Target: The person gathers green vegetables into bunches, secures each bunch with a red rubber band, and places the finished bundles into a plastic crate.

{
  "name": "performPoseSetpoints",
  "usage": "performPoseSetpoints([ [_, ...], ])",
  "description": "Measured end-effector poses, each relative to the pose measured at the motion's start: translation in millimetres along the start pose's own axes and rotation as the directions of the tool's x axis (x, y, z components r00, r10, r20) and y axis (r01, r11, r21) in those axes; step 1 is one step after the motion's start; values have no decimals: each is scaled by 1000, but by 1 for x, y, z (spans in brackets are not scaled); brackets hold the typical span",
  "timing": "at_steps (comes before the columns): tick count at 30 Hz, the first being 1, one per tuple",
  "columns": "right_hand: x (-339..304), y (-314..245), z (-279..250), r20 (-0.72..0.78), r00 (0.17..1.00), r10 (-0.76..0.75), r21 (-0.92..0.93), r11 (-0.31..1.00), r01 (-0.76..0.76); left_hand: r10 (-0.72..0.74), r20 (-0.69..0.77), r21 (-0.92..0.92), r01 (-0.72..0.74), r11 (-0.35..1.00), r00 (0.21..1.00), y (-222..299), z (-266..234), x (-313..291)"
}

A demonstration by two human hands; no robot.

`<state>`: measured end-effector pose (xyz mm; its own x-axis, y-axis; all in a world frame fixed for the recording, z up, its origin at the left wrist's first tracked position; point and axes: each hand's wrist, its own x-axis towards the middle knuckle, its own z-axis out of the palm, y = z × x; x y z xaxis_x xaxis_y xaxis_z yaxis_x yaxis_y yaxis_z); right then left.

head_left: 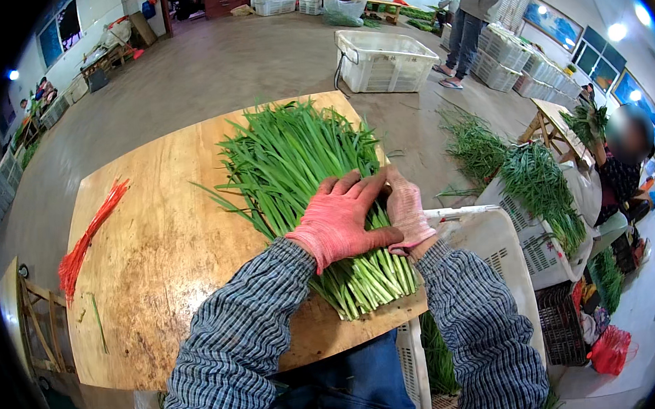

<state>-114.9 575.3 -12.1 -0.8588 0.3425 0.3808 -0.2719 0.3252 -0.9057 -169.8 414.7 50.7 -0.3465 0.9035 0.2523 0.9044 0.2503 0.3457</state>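
A broad pile of green garlic chives [297, 149] lies on the wooden board, its leaves pointing away from me and its pale cut stems [367, 281] toward me. My left hand [342, 217], in a pinkish-red glove, rests flat across the middle of the pile with its fingers stretched and thumb apart. At the pile's right side my right hand [408, 212], in a paler pink glove, is closed around the edge stems. The fingertips of both hands nearly meet. Some right fingers are hidden among the chives.
Red ties [91, 240] lie on the left of the wooden board [169, 215]. A white crate [489, 227] with chives stands beside my right arm. Another white crate [389, 59] is on the floor ahead, near a standing person [470, 23]. A co-worker at right handles greens.
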Motion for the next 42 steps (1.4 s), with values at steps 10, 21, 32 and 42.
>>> performPoseSetpoints([
  [10,-8,-31,-69,-152,985,77,-335,934,-125,17,134,137,-36,990,991,6,0,5],
  [21,-75,-11,-88,66,820,569,-605,676,-421,24,125,123,-39,992,992,3,4,4],
  [32,-46,0,-50,1,987,159,-777,621,-99,34,96,128,-46,991,995,2,6,1],
  [42,-37,-13,-33,-256,878,406,169,912,-373,36,102,116,-48,992,994,2,6,4],
])
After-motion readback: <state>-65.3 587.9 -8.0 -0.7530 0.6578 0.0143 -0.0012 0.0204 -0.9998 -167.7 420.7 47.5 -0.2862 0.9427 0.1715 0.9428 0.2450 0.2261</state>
